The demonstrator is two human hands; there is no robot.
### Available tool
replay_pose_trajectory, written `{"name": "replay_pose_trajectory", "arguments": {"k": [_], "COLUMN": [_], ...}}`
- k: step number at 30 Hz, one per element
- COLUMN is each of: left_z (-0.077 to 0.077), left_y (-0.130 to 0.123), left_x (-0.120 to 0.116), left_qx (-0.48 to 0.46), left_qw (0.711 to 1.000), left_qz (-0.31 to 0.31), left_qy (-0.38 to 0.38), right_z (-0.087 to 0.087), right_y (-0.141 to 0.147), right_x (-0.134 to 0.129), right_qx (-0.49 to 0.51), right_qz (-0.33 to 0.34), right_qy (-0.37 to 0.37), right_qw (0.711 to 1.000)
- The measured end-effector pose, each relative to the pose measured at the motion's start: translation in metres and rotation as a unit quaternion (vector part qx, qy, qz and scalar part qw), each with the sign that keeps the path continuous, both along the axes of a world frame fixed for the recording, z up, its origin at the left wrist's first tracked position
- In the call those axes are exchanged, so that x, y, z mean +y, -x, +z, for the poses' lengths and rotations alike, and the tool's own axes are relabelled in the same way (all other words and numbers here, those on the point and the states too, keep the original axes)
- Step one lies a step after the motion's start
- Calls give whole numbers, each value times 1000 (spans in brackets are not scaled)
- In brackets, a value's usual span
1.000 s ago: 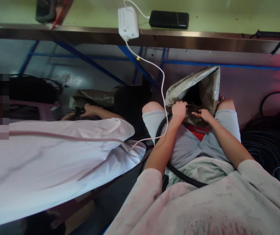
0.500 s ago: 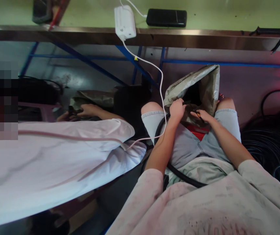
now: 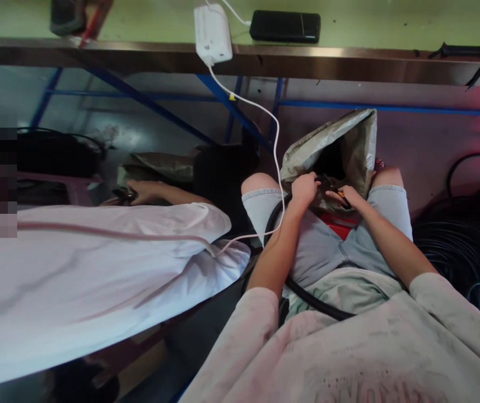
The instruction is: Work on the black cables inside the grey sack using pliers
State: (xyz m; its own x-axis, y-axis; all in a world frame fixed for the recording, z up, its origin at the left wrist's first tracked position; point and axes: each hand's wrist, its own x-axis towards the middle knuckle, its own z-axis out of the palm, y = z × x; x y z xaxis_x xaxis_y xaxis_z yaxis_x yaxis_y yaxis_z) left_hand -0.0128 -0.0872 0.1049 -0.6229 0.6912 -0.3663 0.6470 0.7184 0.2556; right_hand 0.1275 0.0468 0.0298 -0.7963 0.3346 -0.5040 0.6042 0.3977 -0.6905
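My left hand (image 3: 304,189) is closed around the end of a black rubber hose (image 3: 319,305), which loops from my lap under my left forearm. A short dark tip of it pokes out past my fingers. Beside it, my right hand (image 3: 346,196) grips scissors (image 3: 342,196) with orange and black handles. Their blades point up and left, toward the hose tip, and seem parted; I cannot tell whether they touch it. Both hands are at the near rim of an open tan sack (image 3: 361,137) between my knees, its inside dark.
A white cable (image 3: 279,140) hangs from a white adapter (image 3: 213,34) on the green table (image 3: 369,28), near a black phone-like device (image 3: 285,27). Coiled black hose (image 3: 466,252) lies at right. A co-worker in white (image 3: 97,268) sits at left. Blue rails (image 3: 391,105) run under the table.
The scissors have turned, and their blades now show nearer the hose tip. My left hand has dipped slightly. The co-worker's hands at left have shifted a little.
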Motion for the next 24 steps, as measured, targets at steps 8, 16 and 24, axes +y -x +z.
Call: {"name": "replay_pose_trajectory", "arguments": {"k": [8, 16, 24], "left_z": [-2, -3, -2], "left_y": [-2, -4, -1], "left_x": [-2, -2, -2], "left_qx": [7, -1, -3], "left_qw": [999, 999, 1000], "left_qz": [-43, -45, 0], "left_qy": [21, 20, 3], "right_z": [-2, -5, -4], "right_y": [0, 3, -2], "right_x": [2, -1, 7], "right_qx": [-42, -11, -2], "right_qz": [30, 17, -18], "right_qy": [15, -3, 27], "right_qw": [999, 1000, 999]}}
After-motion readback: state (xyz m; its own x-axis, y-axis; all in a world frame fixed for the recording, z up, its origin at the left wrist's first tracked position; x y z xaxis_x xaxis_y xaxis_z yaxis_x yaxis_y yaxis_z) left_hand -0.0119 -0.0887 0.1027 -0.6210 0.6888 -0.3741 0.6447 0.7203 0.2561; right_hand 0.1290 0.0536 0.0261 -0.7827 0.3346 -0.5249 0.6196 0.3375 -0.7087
